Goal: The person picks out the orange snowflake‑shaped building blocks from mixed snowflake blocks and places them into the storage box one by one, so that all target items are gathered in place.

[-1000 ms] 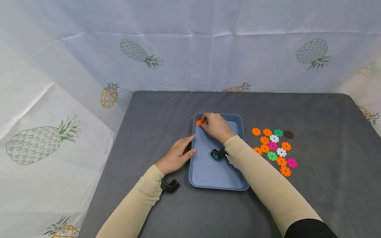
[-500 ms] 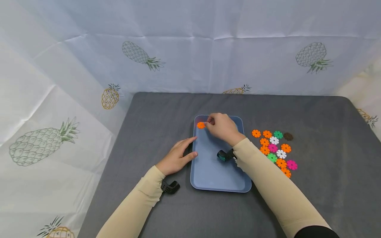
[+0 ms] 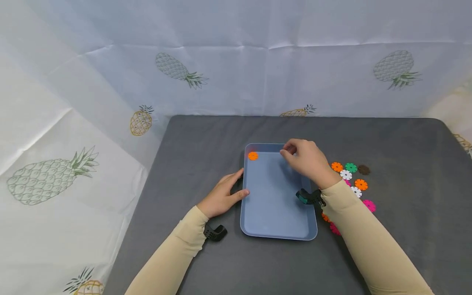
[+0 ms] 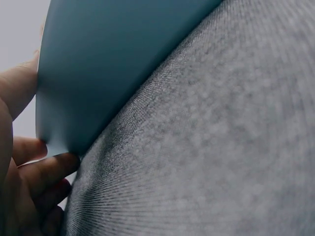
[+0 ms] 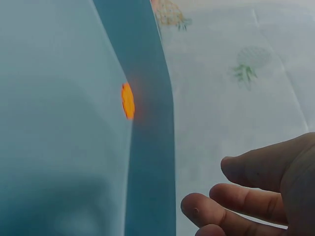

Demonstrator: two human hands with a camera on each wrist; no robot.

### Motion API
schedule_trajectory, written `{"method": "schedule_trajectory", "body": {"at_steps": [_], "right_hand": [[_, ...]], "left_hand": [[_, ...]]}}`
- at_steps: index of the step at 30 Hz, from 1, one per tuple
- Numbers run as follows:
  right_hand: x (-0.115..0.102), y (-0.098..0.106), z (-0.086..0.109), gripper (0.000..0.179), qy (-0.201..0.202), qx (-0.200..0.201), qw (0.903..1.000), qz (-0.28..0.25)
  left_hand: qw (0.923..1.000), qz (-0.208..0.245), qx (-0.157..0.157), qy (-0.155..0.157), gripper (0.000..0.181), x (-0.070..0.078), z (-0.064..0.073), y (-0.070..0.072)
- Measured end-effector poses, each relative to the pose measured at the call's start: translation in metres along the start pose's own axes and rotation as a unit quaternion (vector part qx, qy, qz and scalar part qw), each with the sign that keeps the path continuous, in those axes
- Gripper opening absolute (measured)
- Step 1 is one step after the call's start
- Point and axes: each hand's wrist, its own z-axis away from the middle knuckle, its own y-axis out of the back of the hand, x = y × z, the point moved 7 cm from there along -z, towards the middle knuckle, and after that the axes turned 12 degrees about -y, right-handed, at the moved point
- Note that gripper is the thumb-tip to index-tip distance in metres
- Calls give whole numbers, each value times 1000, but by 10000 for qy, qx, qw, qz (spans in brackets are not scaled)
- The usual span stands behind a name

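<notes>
My left hand lies at the left edge of the blue tray, fingers fairly straight and touching the rim. In the left wrist view, fingertips meet the tray's outer wall. A single orange disc with a notched edge lies flat in the tray's far left corner. Over the far right part of the tray hovers my right hand, loosely bent. The right wrist view shows its thumb and fingers apart with nothing between them, away from the orange disc.
Right of the tray, several notched discs lie on the grey table: orange, green, white, pink and brown. My right forearm hides part of them. A pineapple-printed sheet hangs behind the table.
My right hand has let go of the orange disc in the tray's far left corner and moved right across the tray. The left hand has stayed at the tray's edge.
</notes>
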Motion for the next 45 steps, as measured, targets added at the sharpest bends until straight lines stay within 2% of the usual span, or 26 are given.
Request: {"method": "schedule_trajectory", "body": {"at_steps": [10, 25, 33, 40, 45], "right_hand": [[35, 26, 14, 33, -312, 199, 9993, 8], [83, 33, 19, 37, -587, 64, 9976, 363], [95, 34, 20, 37, -558, -102, 9960, 690], [101, 27, 17, 42, -666, -447, 9934, 816], [105, 25, 13, 42, -706, -466, 9925, 885]], "left_hand": [[9999, -65, 66, -129, 83, -1, -2, 2], [9999, -31, 76, -134, 82, -2, -2, -1], [10000, 24, 71, -54, 82, -3, -1, 1], [10000, 23, 50, -10, 83, -3, 0, 1], [10000, 33, 44, -5, 83, -3, -2, 1]]}}
